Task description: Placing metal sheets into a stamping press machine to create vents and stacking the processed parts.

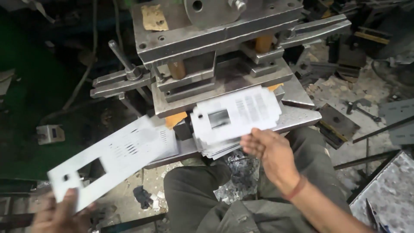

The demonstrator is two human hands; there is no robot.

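Lower left of the frame: left hand [58, 214] pinching the near end of a long punched sheet-metal plate [113, 159], thumb on top, fingers underneath. Long axis running from lower left up toward centre, far end pointing at the press die and blurred. Rectangular cut-out and a small round hole near the held end, rows of narrow slots about the middle.

Left of centre, upper half: a steel clamp arm [120, 82] with an upright bolt [121, 57], bearing on the side of the die.

Centre top: heavy press die [215, 39] of stacked steel blocks, with two orange-brown posts between upper and lower halves.

Centre: a stack of like punched plates [235, 118] lying on the press bed [302, 115], fanned slightly, long axis roughly left to right and tilted up at the right. Top plate showing a square window and bands of slots.

Just right of centre, lower: right hand [267, 151] at the near edge of that stack, fingertips curled against the plate edges, no firm grasp shown.

Bottom centre: knees in dark green trousers [202, 190], with metal scrap [239, 177] between them.

Right side: littered floor with metal offcuts, rods and a dimpled metal sheet [388, 194] at lower right.
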